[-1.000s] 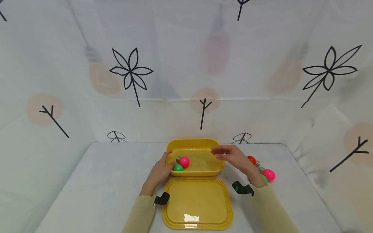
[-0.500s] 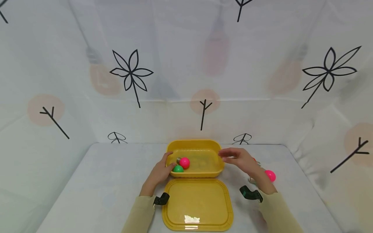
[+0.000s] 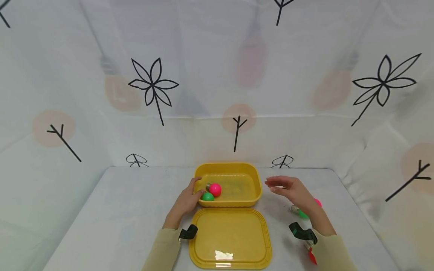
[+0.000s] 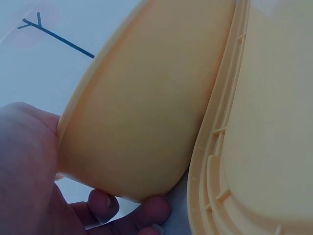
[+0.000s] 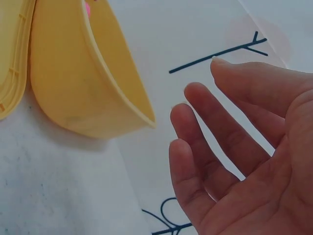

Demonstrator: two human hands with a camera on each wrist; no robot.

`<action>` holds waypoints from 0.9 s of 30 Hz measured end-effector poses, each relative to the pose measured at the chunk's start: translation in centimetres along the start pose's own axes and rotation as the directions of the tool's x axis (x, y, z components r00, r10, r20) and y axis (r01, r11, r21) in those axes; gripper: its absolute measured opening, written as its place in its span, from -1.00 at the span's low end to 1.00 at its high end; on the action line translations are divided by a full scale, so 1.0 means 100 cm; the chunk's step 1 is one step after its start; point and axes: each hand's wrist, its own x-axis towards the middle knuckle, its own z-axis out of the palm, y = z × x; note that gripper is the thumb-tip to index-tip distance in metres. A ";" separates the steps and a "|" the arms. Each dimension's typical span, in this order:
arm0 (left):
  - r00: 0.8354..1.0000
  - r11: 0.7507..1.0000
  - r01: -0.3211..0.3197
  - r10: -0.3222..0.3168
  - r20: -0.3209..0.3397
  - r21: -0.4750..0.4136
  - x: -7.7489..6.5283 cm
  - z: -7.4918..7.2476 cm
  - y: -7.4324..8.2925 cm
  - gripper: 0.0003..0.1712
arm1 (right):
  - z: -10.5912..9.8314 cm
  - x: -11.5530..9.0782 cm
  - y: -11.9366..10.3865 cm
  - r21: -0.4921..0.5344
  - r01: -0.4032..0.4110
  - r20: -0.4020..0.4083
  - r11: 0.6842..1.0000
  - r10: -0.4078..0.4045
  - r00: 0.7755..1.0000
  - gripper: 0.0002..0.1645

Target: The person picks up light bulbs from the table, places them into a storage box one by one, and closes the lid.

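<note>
My left hand (image 3: 184,201) grips the left end of a yellow plastic box (image 3: 237,188), thumb over the rim. Its fingers show curled against the outside of the box wall (image 4: 132,112) in the left wrist view. Inside the box, near that thumb, lie a pink light bulb (image 3: 215,189) and a green light bulb (image 3: 207,196). My right hand (image 3: 293,192) hovers just right of the box, holding nothing. In the right wrist view its relaxed fingers (image 5: 183,117) point toward the rim, with a gap between.
A yellow lid (image 3: 230,237) lies flat in front of the box. Right of it, partly hidden by my right arm, are a green bulb (image 3: 303,215), a pink bulb (image 3: 318,202) and a red bulb (image 3: 312,256). A patterned white cloth (image 3: 203,139) stands behind the table.
My right hand has moved right, from over the box's right edge to beside it. The red bulb near the sleeve has come into view. The left hand and box stay put.
</note>
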 end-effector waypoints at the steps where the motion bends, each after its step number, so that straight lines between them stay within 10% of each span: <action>1: 1.000 1.000 -0.002 0.002 0.001 0.001 0.000 0.000 0.000 -0.40 | -0.001 -0.002 0.001 0.005 -0.002 -0.004 1.000 0.002 1.000 -0.50; 27: 1.000 1.000 -0.001 0.001 -0.001 -0.011 0.000 0.000 -0.001 -0.45 | -0.035 -0.062 0.022 -0.096 -0.139 -0.016 0.986 0.138 0.990 -0.52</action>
